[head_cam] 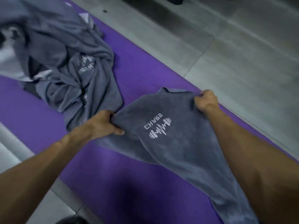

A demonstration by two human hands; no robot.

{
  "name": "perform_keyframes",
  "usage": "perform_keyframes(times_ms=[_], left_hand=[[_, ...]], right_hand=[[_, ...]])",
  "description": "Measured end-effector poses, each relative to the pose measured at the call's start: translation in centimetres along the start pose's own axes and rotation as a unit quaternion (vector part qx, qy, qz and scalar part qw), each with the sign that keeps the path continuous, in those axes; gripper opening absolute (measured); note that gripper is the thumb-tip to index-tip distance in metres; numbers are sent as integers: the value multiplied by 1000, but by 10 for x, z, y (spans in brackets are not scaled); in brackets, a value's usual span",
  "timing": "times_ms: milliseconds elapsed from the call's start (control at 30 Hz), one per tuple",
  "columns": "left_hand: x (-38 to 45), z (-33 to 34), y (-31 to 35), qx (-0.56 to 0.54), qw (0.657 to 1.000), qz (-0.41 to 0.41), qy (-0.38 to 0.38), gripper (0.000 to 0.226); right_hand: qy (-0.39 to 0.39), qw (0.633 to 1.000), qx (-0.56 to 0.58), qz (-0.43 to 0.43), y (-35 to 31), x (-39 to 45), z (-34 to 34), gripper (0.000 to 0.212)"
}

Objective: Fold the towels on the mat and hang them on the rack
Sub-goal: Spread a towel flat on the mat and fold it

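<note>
- A purple mat (37,113) lies on a grey tiled floor (226,46).
- A grey towel (178,143) with a white logo lies across the mat.
- The left hand (103,122) grips its left edge; the right hand (206,100) pinches its far corner.
- Beside it, more towels (68,54) sit crumpled in a heap.

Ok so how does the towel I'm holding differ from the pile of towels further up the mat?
The held towel is spread fairly flat, its logo fully readable; the pile is crumpled, its logos creased. The left hand and right hand grip the held towel; nothing touches the pile. Both are grey, on the purple mat.
</note>
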State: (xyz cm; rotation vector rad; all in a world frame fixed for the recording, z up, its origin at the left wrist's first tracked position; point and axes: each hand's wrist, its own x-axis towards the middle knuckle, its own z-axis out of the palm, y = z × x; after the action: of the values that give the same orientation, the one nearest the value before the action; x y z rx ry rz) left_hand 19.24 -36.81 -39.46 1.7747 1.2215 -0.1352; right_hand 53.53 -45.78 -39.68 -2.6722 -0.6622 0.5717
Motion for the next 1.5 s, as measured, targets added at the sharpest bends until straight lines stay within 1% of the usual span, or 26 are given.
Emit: perform_keyframes(times_ms=[33, 67, 100, 133, 167, 200, 267, 300, 333, 500, 567, 600, 633, 700, 767, 800, 867, 967, 1100, 1167, 1200, 1300, 1333, 1367, 1433, 1500], left_hand=[[-6, 4, -12, 11, 1000, -20, 7, 25], [-10, 9, -21, 19, 999, -33, 23, 23], [-14, 15, -29, 14, 998, -35, 49, 24], [-17, 19, -33, -5, 996, -29, 82, 27], [-20, 23, -35, -35, 993, -20, 110, 28], [-23, 25, -35, -71, 989, -10, 128, 29], [-27, 24, -33, -128, 982, 9, 140, 32], [-28, 21, -33, -137, 981, 20, 139, 34], [-29, 16, -34, -131, 981, 24, 139, 35], [-36, -18, -61, 10, 982, -25, 187, 27], [-36, -22, -75, 86, 977, -30, 193, 20], [-36, -23, -78, 135, 972, -33, 188, 22], [-36, -24, -79, 185, 963, -31, 191, 28], [-34, -26, -75, 279, 933, 8, 226, 37], [-31, -24, -58, 335, 898, 88, 272, 37], [-26, -20, -48, 341, 889, 127, 278, 36], [-12, -4, -24, 333, 890, 183, 251, 34], [15, 31, 19, 313, 899, 251, 175, 35], [49, 82, 86, 312, 871, 365, 107, 47], [67, 110, 118, 323, 861, 390, 60, 51], [76, 123, 133, 336, 853, 397, 40, 55], [98, 155, 163, 384, 831, 402, -28, 64], [103, 161, 168, 400, 823, 401, -47, 59], [106, 163, 172, 410, 814, 407, -52, 48], [111, 160, 182, 390, 807, 442, -37, 23], [118, 154, 190, 330, 827, 454, -31, 17]], right_hand=[[-11, 995, -94, -25, -9, -4, 13, 40], [-26, 984, -159, -79, -19, -11, 23, 58], [-40, 969, -196, -144, -32, -20, 33, 70], [-55, 955, -216, -196, -43, -28, 42, 77], [-66, 949, -216, -221, -52, -30, 51, 76], [-60, 951, -205, -222, -58, -29, 58, 68], [-8, 964, -184, -194, -68, -22, 63, 39], [14, 968, -172, -183, -72, -18, 62, 30], [20, 972, -154, -176, -78, -15, 60, 26], [-30, 984, -41, -172, -137, 3, 61, 27], [-39, 984, -62, -164, -152, 10, 79, 25], [-44, 982, -96, -157, -156, 11, 89, 30], [-49, 979, -130, -148, -158, 11, 98, 42], [-44, 976, -153, -150, -159, 8, 103, 55], [-42, 981, -106, -159, -151, 6, 97, 61], [-41, 983, -80, -159, -140, 5, 90, 63], [-34, 987, -59, -146, -101, -3, 72, 62], [-28, 991, -64, -113, -15, -25, 40, 50], [-9, 999, -36, -23, 85, -57, 1, 35], [-16, 999, -33, 22, 118, -70, -10, 25], [-33, 998, -38, 42, 131, -76, -12, 23], [-78, 991, -86, 69, 157, -88, -9, 27], [-82, 990, -84, 80, 163, -89, -9, 27], [-88, 990, -71, 88, 165, -88, -11, 27], [-87, 991, -51, 92, 165, -80, -23, 27], [-41, 995, -54, 77, 157, -69, -38, 23]])
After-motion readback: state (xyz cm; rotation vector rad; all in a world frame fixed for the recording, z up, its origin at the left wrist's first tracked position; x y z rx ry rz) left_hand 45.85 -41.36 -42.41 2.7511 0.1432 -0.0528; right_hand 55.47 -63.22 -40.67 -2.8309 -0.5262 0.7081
